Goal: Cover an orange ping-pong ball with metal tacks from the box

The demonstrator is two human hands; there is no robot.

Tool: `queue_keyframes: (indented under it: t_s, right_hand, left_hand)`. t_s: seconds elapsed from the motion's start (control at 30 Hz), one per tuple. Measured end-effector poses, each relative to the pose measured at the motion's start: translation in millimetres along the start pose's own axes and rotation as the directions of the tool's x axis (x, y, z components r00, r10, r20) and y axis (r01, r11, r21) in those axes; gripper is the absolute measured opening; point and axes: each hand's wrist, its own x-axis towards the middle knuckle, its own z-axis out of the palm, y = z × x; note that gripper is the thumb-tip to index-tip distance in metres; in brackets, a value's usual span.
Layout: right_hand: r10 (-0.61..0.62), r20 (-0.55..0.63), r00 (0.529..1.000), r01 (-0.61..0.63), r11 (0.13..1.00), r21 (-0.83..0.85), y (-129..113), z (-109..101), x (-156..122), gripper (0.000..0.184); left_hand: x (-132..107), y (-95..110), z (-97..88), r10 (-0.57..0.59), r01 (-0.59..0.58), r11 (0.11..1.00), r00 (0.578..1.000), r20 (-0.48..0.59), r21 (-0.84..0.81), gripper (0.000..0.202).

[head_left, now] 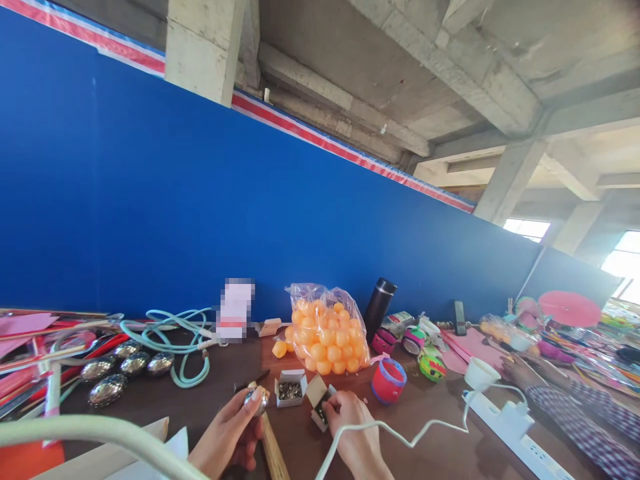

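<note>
My left hand (233,433) is low at the table's near edge, fingers pinched around a small shiny metal ball (256,399). My right hand (356,430) is beside it, fingers closed on a small open cardboard box (319,399) tipped on its side. Another small open box (291,388) with dark metal bits inside sits between the two hands. A wooden stick (274,448) lies under my left hand. Just behind stands a clear bag of orange balls (327,331).
Several shiny metal eggs (120,368) and a teal cable (183,340) lie at left. A black flask (379,307), coloured tape rolls (389,380) and a white power strip (510,423) with its cord sit right. Another person's arm in a checked sleeve (580,417) rests far right.
</note>
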Motion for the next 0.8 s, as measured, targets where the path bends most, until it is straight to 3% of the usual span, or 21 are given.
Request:
queue_keyframes:
  t_s: [0.43, 0.8]
  right_hand:
    - [-0.04, -0.003, 0.999, 0.04, 0.999, 0.015, -1.5, 4.6, -0.4, 0.018]
    - [-0.033, -0.009, 0.999, 0.034, 0.978, 0.205, 3.4, 6.1, 2.5, 0.019]
  left_hand:
    - [5.1, -4.1, -1.5, -0.001, 0.0, 1.0, 1.0, 0.024, 0.027, 0.07]
    - [0.0, -0.9, -1.5, 0.01, -0.01, 1.0, 0.998, 0.058, 0.001, 0.065]
